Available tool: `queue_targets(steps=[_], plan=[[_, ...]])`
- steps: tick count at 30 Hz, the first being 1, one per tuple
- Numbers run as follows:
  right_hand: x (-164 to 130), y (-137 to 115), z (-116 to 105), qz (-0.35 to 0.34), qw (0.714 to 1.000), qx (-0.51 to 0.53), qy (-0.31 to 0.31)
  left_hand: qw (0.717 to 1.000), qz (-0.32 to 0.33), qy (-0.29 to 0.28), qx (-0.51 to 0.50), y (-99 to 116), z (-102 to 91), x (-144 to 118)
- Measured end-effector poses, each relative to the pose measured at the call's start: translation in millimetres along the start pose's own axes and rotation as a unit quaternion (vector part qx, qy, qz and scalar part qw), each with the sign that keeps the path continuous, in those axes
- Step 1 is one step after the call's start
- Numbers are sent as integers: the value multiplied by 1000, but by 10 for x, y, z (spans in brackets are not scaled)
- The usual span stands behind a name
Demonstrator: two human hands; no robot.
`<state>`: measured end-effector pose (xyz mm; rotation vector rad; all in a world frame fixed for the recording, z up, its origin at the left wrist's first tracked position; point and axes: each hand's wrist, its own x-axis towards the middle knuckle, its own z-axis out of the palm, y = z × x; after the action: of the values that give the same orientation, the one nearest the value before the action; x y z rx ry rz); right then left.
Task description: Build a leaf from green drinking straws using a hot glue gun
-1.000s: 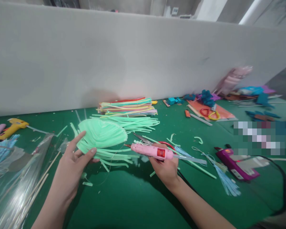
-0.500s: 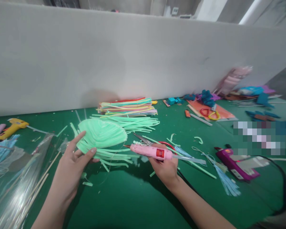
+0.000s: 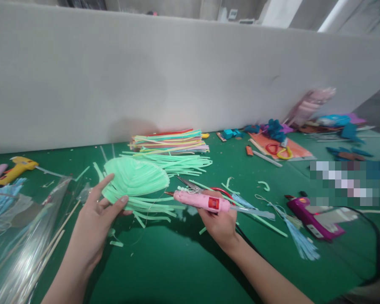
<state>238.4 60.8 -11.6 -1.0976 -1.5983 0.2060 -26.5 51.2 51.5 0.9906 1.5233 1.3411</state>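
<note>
The left hand (image 3: 93, 219) is raised with fingers spread and thumb pinching, while the right hand (image 3: 220, 221) is curled closed, its forearm angled in from lower right.

No legible text, labels, brands or numbers anywhere in view. Red patch on pink glue gun (image 3: 202, 201): no characters readable. Blurred mosaic block (image 3: 346, 183) at right: nothing readable.

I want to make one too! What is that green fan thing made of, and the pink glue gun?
The mint-green fan-shaped piece in the left hand looks like soft matte foam strips: they bend, curl and trail loose ends, though thin plastic is possible. The pink glue gun in the right hand looks like smooth hard plastic with a slight shine and a red switch.
</note>
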Motion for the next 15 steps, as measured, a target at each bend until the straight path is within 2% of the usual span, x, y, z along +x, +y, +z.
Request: queue_targets(steps=[10,15], plan=[[-9,-12,3,0,1000,14,-6,1000,4,0,16,-10,-19,-4],[17,-25,-19,-3,1000,-19,2,1000,5,-1,9,-16,-24,-1]])
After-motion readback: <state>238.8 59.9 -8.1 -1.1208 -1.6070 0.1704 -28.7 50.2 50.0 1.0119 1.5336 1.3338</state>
